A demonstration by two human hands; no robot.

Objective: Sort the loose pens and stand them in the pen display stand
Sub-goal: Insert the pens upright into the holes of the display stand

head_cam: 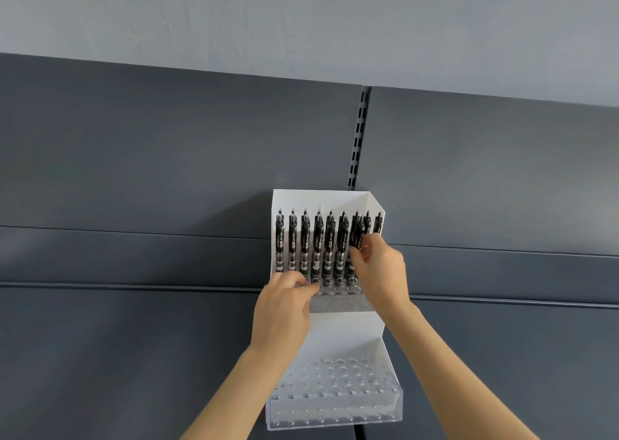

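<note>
- Pens (330,238): black, one row in the upper rack (338,289) of the white pen display stand (345,325), just past frame centre toward 6 o'clock.
- Around: dark grey back panels (134,171) behind the stand, slotted upright (357,138) running off to 12 o'clock, pale grey wall (301,21) above.
- Lower rack (335,392): clear, holes bare, at 6 o'clock of the row; left forearm crosses its 9 o'clock corner.
- In the way: right hand (382,268) covers the lower barrels at the row's 3 o'clock end; left hand (281,312) covers the rack's 9 o'clock front corner.
- Long axis: pens stand upright, clicker ends to 12 o'clock, tips down in the holes, clips and print facing the camera.
- Tilted pen (357,230): at the 3 o'clock end, top leaning slightly toward 1 o'clock, overlapping its neighbours.
- Right hand: arm in from 5 o'clock, back of hand to the camera, thumb and fingers pinch the tilted pen mid-barrel.
- Left hand: arm in from 7 o'clock, fingers curled, tips at the upper rack's front edge; whether they grip anything, cannot tell.
</note>
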